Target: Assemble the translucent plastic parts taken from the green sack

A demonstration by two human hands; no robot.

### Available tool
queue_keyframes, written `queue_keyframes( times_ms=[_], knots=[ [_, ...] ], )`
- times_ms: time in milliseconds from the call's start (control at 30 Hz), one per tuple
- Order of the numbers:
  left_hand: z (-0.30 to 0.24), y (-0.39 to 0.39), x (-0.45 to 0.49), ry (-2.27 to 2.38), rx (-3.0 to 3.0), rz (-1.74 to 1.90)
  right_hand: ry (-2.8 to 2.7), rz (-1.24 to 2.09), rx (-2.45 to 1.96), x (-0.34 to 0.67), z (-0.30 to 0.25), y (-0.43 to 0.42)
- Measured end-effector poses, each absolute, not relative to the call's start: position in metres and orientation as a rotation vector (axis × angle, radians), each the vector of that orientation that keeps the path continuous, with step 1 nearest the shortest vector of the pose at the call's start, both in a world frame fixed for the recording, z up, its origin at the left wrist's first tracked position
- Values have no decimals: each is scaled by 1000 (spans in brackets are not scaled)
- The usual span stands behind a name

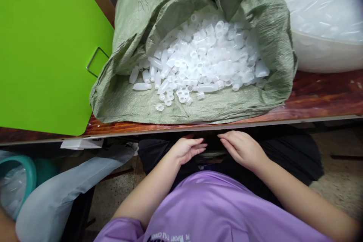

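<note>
Both of my hands are below the table edge, over my lap, with a gap between them. My left hand (190, 150) is open, its fingers loosely stretched toward the right, and nothing shows in it. My right hand (242, 149) points left with its back up; the fingers lie stretched close together, and I see nothing held. Just beyond them on the table lies a green woven sack (127, 100), its mouth open toward me. Inside is a heap of small translucent white plastic pieces (198, 64), some bottle-shaped and some short rings.
A bright green board (48, 49) with a wire handle (95, 62) stands at the left of the reddish wooden table (326, 92). At the right is a bulging tub (326, 53) of white pieces. Lower left, a teal bucket (32, 174) sits beside another person's grey-clad leg (56, 200).
</note>
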State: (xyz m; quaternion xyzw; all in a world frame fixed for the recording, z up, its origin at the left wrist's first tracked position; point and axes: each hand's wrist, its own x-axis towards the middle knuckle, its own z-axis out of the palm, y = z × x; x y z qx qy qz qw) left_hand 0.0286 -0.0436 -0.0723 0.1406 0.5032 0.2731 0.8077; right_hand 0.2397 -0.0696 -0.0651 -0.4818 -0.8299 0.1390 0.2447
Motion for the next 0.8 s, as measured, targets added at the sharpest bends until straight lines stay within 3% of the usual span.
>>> queue_keyframes(
  times_ms=[200, 333, 400, 500, 633, 800],
  knots=[
    [-27, -44, -6, 1074, 865, 315, -2116, -27, -1121, 250, -32, -53],
    [30, -38, -31, 991, 1324, 216, -2093, -34, -1221, 230, -6, -18],
    [54, -25, -45, 1174, 1561, 355, -2145, -15, -1300, 216, 5, 1],
    [74, 7, -70, 1808, 1940, 499, -2245, -46, -1475, 194, 13, 22],
    [77, 55, -101, 2358, 2219, -30, -2260, -93, -1644, 178, 8, 34],
    [67, 104, -115, 2241, 2089, -457, -2182, -95, -1616, 180, 1, 29]
  ],
)
